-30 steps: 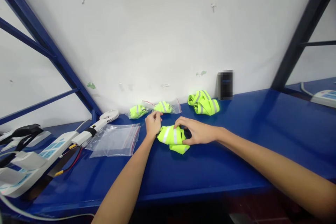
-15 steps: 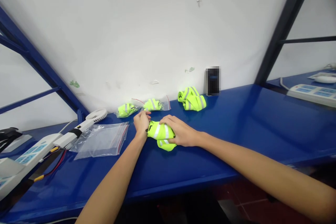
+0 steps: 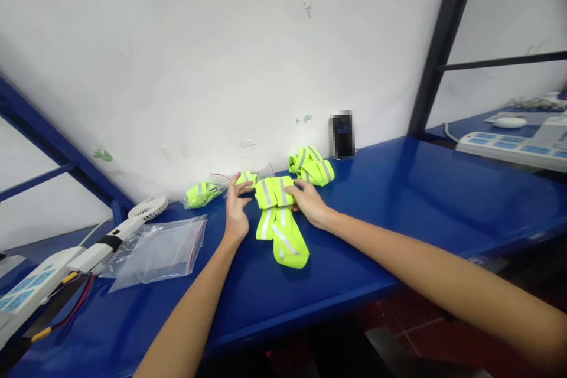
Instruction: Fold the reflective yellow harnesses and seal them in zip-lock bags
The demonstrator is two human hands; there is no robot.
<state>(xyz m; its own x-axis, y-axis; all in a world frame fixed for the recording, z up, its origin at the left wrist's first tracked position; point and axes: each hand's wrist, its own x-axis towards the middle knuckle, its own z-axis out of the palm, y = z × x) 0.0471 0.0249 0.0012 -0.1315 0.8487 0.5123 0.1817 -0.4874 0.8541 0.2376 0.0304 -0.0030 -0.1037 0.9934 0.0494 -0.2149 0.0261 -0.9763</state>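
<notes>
A neon yellow reflective strap with silver stripes lies partly unfolded between my hands on the blue table. Its upper part is a folded bundle, and loops of it trail toward the front edge. My right hand grips the bundle's right side between thumb and fingers. To the left of the bundle my left hand is open, fingers spread and curved, apart from the strap. Behind the hands sit a bagged yellow bundle and a second bagged bundle, partly hidden. A loose yellow strap bundle lies behind my right hand.
Clear zip bags lie at the left beside a white handheld fan. A power strip and wires with yellow connectors run along the left. A black blurred object leans on the wall. Another power strip is far right.
The strap bundle has come partly undone, with loops now spread toward the front. My left hand has let go of it and opened. The view has shifted right.
</notes>
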